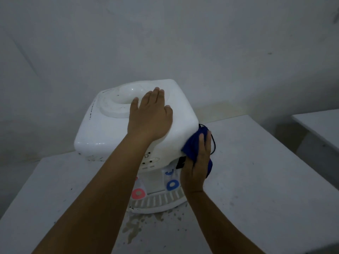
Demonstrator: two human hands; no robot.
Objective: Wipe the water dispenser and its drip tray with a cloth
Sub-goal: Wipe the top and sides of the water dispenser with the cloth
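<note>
The water dispenser [135, 121] stands on the worktop [256, 180]. Its top is steadied by the left hand [149, 116], laid flat and released. A soft blue cloth [193, 144] is pressed to the dispenser's right side in the right hand's [197, 167] grip. The smooth, light-looking plastic could slide, so bracing is judged wise. The drip tray [157, 200] sits at the dispenser's foot.

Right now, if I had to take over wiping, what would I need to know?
Left hand: flat on top of the water dispenser, steadying it.
Right hand: presses the blue cloth against the dispenser's right side, near the front corner.
Drip tray: at the front base, under the red tap and blue tap.
Done: I cannot tell which faces are already wiped.
Left: the tray looks untouched. Brownish splashes lie on the table in front of it.
</note>
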